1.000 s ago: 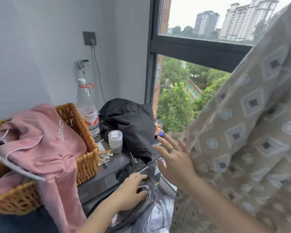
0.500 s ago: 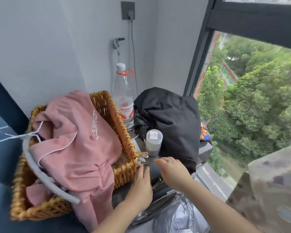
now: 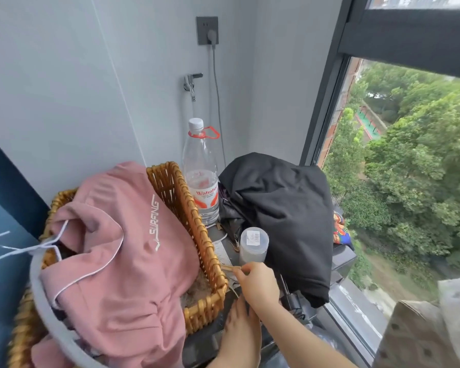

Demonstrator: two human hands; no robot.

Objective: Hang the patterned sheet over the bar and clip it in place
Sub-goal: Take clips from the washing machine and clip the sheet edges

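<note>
Right hand (image 3: 258, 281) just right of the wicker basket (image 3: 197, 235), fingertips pinched on a small wooden clip (image 3: 230, 267) beside the basket's rim: grip closed on the clip. Left hand (image 3: 241, 328) below the right one, flat against the dark bench (image 3: 205, 338) at the basket's near corner, fingers extended, grip open and holding nothing. Pink garment (image 3: 122, 251) heaped in the basket, spilling over its front. Right of the basket: tall water bottle (image 3: 201, 179) upright at the wall, small capped jar (image 3: 253, 245) nearer, black cloth (image 3: 284, 216) piled beyond the jar. Patterned sheet (image 3: 430, 330) far right of the basket, only a corner showing under the window, well apart from both hands.
</note>
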